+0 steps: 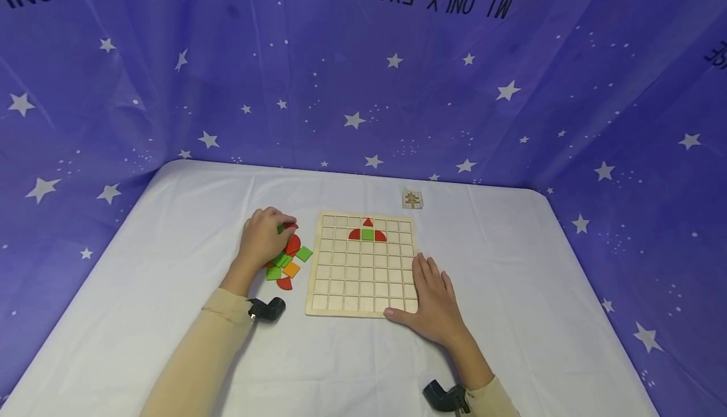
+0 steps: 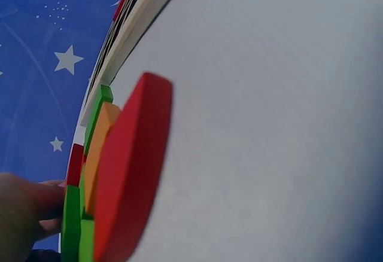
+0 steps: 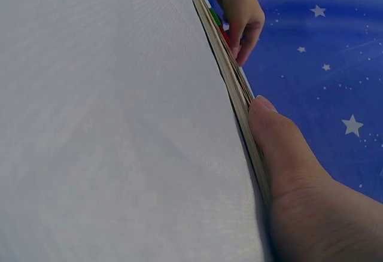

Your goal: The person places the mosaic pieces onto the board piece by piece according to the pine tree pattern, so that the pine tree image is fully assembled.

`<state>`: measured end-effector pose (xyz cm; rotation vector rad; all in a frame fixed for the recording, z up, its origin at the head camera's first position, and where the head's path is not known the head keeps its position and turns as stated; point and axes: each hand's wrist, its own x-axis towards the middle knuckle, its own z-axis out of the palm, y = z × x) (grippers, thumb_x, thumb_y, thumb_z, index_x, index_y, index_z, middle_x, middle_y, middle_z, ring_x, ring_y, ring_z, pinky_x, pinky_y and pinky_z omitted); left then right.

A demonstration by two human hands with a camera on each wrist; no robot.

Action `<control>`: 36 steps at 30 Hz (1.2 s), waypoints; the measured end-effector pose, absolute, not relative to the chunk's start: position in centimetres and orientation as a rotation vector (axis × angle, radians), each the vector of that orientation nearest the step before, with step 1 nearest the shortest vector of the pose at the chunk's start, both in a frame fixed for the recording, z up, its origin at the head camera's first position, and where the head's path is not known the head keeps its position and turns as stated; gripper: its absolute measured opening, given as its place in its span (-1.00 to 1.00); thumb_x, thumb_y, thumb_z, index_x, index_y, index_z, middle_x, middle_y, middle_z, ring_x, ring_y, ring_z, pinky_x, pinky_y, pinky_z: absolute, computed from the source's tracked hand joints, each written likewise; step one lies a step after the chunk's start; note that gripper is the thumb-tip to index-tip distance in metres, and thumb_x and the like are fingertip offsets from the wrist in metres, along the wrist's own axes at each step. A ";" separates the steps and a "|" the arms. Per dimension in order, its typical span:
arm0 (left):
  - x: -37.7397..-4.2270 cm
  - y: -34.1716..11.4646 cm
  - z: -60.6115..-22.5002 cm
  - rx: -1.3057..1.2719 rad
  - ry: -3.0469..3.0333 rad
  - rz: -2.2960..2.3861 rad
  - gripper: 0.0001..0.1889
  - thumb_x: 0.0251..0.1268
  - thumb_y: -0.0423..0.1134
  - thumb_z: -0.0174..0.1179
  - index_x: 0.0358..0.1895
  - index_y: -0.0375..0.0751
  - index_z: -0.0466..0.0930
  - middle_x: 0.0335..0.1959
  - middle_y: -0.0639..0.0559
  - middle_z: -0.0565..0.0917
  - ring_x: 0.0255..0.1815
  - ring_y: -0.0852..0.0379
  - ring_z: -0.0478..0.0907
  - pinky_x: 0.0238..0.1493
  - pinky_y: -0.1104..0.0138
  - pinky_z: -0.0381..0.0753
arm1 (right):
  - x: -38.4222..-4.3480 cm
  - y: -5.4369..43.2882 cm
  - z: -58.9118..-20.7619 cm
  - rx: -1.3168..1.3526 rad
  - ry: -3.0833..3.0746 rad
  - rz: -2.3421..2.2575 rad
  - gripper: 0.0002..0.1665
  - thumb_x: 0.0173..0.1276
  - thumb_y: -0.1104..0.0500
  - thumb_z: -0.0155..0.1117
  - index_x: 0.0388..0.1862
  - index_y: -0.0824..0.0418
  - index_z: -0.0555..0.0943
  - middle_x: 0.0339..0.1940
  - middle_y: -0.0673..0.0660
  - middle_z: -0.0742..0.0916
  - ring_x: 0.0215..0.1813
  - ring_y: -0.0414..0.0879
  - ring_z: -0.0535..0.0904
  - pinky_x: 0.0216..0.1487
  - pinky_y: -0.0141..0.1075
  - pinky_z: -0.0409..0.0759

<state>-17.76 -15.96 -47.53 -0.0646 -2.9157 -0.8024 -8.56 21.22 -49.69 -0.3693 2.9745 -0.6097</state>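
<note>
In the head view my left hand [image 1: 262,235] is at the pile of flat pieces left of the board, its curled fingertips pinching a red piece [image 1: 291,225] at the pile's far end. Green squares [image 1: 274,273], an orange square [image 1: 291,269] and red quarter-rounds [image 1: 284,284] lie loosely together below it. The gridded wooden board [image 1: 336,313] carries a red triangle [image 1: 368,222] above a green square [image 1: 368,234] flanked by two red quarter-rounds. My right hand [image 1: 436,303] rests at the board's near right corner, fingers spread along the right edge, thumb on the near edge.
A small card with a tree-like pattern [image 1: 412,199] lies beyond the board's far right corner. The white-covered table [image 1: 511,265] meets a purple star-printed curtain [image 1: 318,76] at the back and sides. Dark wrist cameras [image 1: 268,309] stick out from both sleeves.
</note>
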 end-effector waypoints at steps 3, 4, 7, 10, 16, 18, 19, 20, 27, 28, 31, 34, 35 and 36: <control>-17.9 -15.8 -47.5 -0.061 -2.921 -0.776 -0.70 0.28 -0.10 0.33 0.02 -0.11 0.74 -0.05 -0.14 0.67 -0.04 -0.13 0.47 -0.02 0.02 0.40 | -8.5 21.2 -49.6 -0.368 2.977 -0.608 0.60 -0.09 -0.71 0.19 0.65 0.17 -0.19 0.68 0.14 -0.03 0.68 0.09 -0.21 0.57 0.15 -0.23; -17.9 -15.7 -47.5 -0.056 -2.921 -0.767 -0.69 0.27 -0.09 0.34 0.01 -0.11 0.74 -0.06 -0.14 0.68 -0.05 -0.13 0.47 -0.03 0.02 0.40 | -8.5 21.3 -49.7 -0.368 2.979 -0.608 0.60 -0.09 -0.71 0.19 0.65 0.18 -0.18 0.68 0.14 -0.03 0.68 0.10 -0.21 0.57 0.15 -0.22; -17.8 -15.6 -47.5 -0.046 -2.919 -0.741 -0.66 0.24 -0.04 0.37 0.02 -0.11 0.74 -0.11 -0.13 0.68 -0.09 -0.12 0.48 -0.07 0.05 0.40 | -8.5 21.3 -49.7 -0.368 2.981 -0.610 0.60 -0.10 -0.71 0.19 0.65 0.18 -0.18 0.68 0.14 -0.02 0.68 0.10 -0.20 0.57 0.15 -0.22; -17.6 -15.7 -47.5 -0.058 -2.916 -0.734 -0.63 0.21 -0.03 0.39 0.03 -0.11 0.73 -0.13 -0.14 0.68 -0.11 -0.12 0.47 -0.09 0.06 0.39 | -8.5 21.3 -49.8 -0.368 2.982 -0.610 0.60 -0.10 -0.72 0.18 0.65 0.17 -0.18 0.68 0.14 -0.02 0.68 0.10 -0.20 0.57 0.15 -0.22; -17.4 -16.0 -47.5 -0.128 -2.948 -0.736 -0.64 0.27 -0.10 0.34 0.12 -0.04 0.70 -0.09 -0.14 0.65 -0.08 -0.13 0.46 -0.08 0.05 0.39 | -8.5 21.3 -49.8 -0.372 2.977 -0.616 0.59 -0.09 -0.71 0.18 0.65 0.16 -0.19 0.68 0.13 -0.03 0.68 0.09 -0.20 0.57 0.14 -0.24; -17.4 -16.0 -47.4 -0.142 -2.959 -0.729 -0.65 0.28 -0.14 0.32 0.13 -0.03 0.70 -0.10 -0.13 0.66 -0.10 -0.12 0.46 -0.09 0.05 0.39 | -8.5 21.4 -49.8 -0.378 2.979 -0.615 0.59 -0.08 -0.72 0.18 0.65 0.16 -0.19 0.68 0.13 -0.03 0.68 0.09 -0.20 0.57 0.14 -0.24; -17.4 -15.9 -47.4 -0.147 -2.963 -0.724 -0.65 0.29 -0.15 0.32 0.13 -0.03 0.69 -0.11 -0.13 0.66 -0.11 -0.11 0.46 -0.11 0.07 0.39 | -8.5 21.4 -49.8 -0.379 2.981 -0.613 0.59 -0.08 -0.72 0.17 0.65 0.16 -0.19 0.68 0.13 -0.03 0.68 0.09 -0.20 0.57 0.14 -0.24; -17.4 -15.9 -47.3 -0.150 -2.968 -0.714 -0.65 0.28 -0.16 0.32 0.14 -0.02 0.69 -0.13 -0.12 0.66 -0.13 -0.10 0.47 -0.13 0.08 0.39 | -8.5 21.4 -49.8 -0.381 2.983 -0.612 0.59 -0.08 -0.72 0.17 0.65 0.16 -0.19 0.68 0.12 -0.03 0.68 0.09 -0.20 0.57 0.14 -0.24; -17.4 -15.7 -47.1 -0.161 -2.995 -0.699 -0.65 0.29 -0.16 0.32 0.14 0.00 0.70 -0.21 -0.10 0.64 -0.19 -0.07 0.44 -0.20 0.15 0.34 | -8.6 21.4 -49.9 -0.379 2.985 -0.608 0.59 -0.09 -0.73 0.16 0.65 0.15 -0.20 0.68 0.12 -0.04 0.69 0.08 -0.21 0.57 0.14 -0.24; -17.4 -15.7 -47.1 -0.158 -2.996 -0.700 -0.66 0.29 -0.15 0.33 0.13 0.00 0.70 -0.20 -0.09 0.64 -0.17 -0.07 0.44 -0.19 0.14 0.35 | -8.6 21.4 -49.9 -0.380 2.986 -0.608 0.59 -0.09 -0.73 0.16 0.65 0.15 -0.19 0.68 0.12 -0.04 0.69 0.08 -0.21 0.57 0.14 -0.23; -17.3 -15.8 -47.1 -0.154 -2.989 -0.706 -0.68 0.28 -0.13 0.34 0.09 -0.04 0.70 -0.15 -0.11 0.65 -0.13 -0.10 0.46 -0.13 0.09 0.38 | -8.6 21.4 -49.8 -0.381 2.984 -0.611 0.59 -0.09 -0.72 0.17 0.65 0.16 -0.19 0.68 0.12 -0.04 0.69 0.08 -0.21 0.57 0.14 -0.24; -17.3 -15.8 -47.2 -0.157 -2.967 -0.716 -0.70 0.28 -0.12 0.35 0.04 -0.09 0.70 -0.10 -0.14 0.66 -0.08 -0.13 0.49 -0.08 0.04 0.42 | -8.6 21.4 -49.8 -0.379 2.984 -0.608 0.59 -0.09 -0.72 0.17 0.65 0.15 -0.19 0.68 0.12 -0.04 0.69 0.08 -0.21 0.57 0.13 -0.24; -17.3 -15.8 -47.3 -0.160 -2.960 -0.720 -0.70 0.28 -0.12 0.35 0.03 -0.11 0.70 -0.09 -0.14 0.67 -0.07 -0.14 0.49 -0.07 0.02 0.42 | -8.6 21.4 -49.8 -0.378 2.983 -0.604 0.59 -0.09 -0.73 0.17 0.65 0.15 -0.19 0.68 0.11 -0.04 0.69 0.08 -0.21 0.57 0.13 -0.24; -17.2 -15.8 -47.4 -0.160 -2.952 -0.723 -0.70 0.28 -0.12 0.34 0.02 -0.12 0.70 -0.08 -0.15 0.67 -0.07 -0.14 0.49 -0.05 0.01 0.42 | -8.6 21.4 -49.9 -0.379 2.984 -0.599 0.59 -0.09 -0.73 0.16 0.65 0.15 -0.19 0.68 0.12 -0.04 0.69 0.08 -0.21 0.57 0.13 -0.24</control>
